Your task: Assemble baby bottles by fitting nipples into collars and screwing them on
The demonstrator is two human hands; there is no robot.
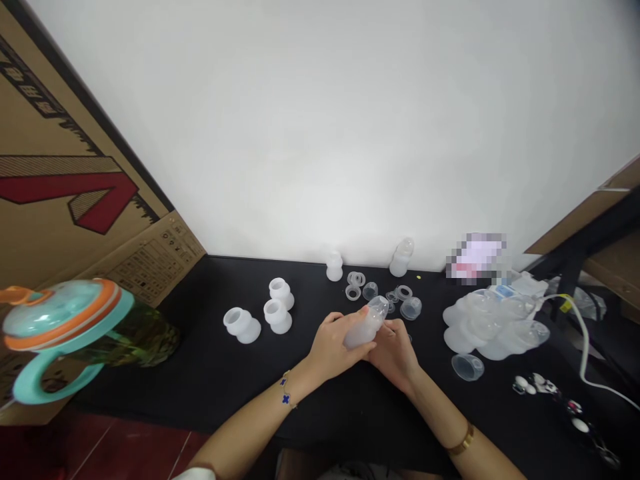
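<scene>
My left hand (pixel 334 347) is wrapped round a small translucent white bottle (pixel 367 322) with a clear cap at its upper end, held tilted over the black table (pixel 215 373). Beside it, my right hand (pixel 395 352) is curled against the bottle's lower end, fingers closed on it. Both hands meet at the table's middle. Just beyond them lie several clear caps and rings (pixel 400 300).
Three white bottle bodies (pixel 273 310) stand at the left. Two more bottles (pixel 400 259) stand by the white wall. A heap of clear caps (pixel 493 323) fills the right. A teal and orange jug (pixel 75 330) and a cardboard box (pixel 65 180) are left; a white cable (pixel 585 353) runs right.
</scene>
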